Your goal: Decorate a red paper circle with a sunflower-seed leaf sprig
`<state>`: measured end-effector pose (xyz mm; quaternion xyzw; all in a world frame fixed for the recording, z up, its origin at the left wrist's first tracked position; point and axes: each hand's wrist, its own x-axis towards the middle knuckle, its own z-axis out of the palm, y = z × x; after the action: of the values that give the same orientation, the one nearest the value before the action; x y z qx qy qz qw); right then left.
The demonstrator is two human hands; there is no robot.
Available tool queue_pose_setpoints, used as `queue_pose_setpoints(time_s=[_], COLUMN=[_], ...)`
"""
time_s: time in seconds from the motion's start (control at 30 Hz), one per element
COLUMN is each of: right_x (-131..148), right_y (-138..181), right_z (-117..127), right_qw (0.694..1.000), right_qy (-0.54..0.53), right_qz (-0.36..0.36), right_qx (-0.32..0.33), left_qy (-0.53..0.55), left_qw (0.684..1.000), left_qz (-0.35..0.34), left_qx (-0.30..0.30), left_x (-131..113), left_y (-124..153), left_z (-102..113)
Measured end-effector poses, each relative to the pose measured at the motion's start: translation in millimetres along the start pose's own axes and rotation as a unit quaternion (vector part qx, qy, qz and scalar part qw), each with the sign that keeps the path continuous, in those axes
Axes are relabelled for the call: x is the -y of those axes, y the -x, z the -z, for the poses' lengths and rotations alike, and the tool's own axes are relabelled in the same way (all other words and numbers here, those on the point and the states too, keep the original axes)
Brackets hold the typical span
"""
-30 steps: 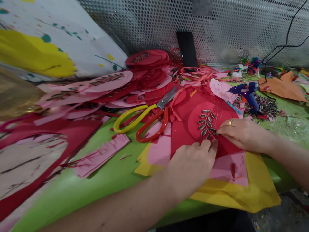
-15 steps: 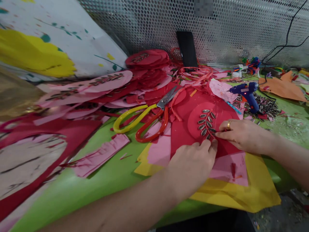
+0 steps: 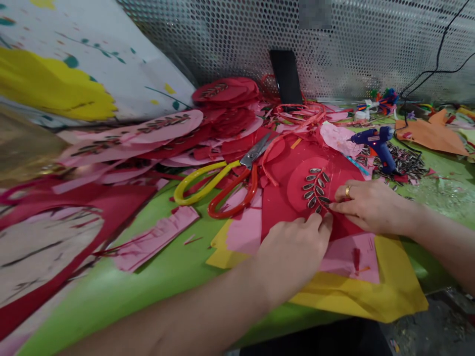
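Note:
On a red paper circle [image 3: 297,179] lies a sprig of striped sunflower seeds [image 3: 316,185] set along a thin red stem. My left hand [image 3: 297,247] rests at the sprig's lower end, its fingers curled down against the paper. Beside it, my right hand [image 3: 365,205], with a ring, pinches at the stem's base from the right. The fingertips of both hands nearly meet; what is between them is too small or hidden to make out. Underneath are a red sheet [image 3: 276,198], pink paper [image 3: 349,257] and yellow paper [image 3: 393,282].
Large scissors [image 3: 243,180] lie partly open at the left. A blue glue gun [image 3: 378,143] stands by a heap of seeds [image 3: 408,163]. A phone [image 3: 286,76] leans on the perforated metal panel [image 3: 230,44]. Finished-looking seeded pink shapes [image 3: 163,123] are piled at the back left.
Hardly anything differs; both hands stay at the sprig's lower end with fingers almost unmoved. The whole view has shifted very slightly.

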<state>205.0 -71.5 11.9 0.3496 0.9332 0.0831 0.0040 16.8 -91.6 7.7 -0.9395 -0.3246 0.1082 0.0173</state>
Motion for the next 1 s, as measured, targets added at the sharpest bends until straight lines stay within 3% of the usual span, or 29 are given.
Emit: queue_pose_setpoints(time_s=[0.2,0.37,0.47,0.67,0.8,1.0], right_x=[1,-8,-19,-37,-39,-34], right_y=[-1,1,3,1,-2,-5], right_z=[2,-2,-7,-19,-25,-24], right_qw=[0.999,0.993,0.979,0.958,0.955,0.959], right_qy=[-0.03,-0.078,-0.101,-0.092,-0.077,-0.033], right_qz=[-0.026,-0.044,-0.109,-0.234,-0.261,-0.273], right_qx=[0.001,-0.077,-0.141,-0.142,-0.117,-0.066], left_qy=[0.021,0.075,0.128,0.197,0.23,0.259], left_qw=[0.999,0.971,0.945,0.926,0.925,0.915], left_qz=[0.008,0.158,0.225,0.28,0.272,0.278], left_qx=[-0.037,-0.16,-0.199,-0.162,-0.131,-0.132], left_x=[5,28,43,60,64,61], left_y=[1,-4,-14,-32,-39,-45], left_z=[1,4,0,-9,-8,-6])
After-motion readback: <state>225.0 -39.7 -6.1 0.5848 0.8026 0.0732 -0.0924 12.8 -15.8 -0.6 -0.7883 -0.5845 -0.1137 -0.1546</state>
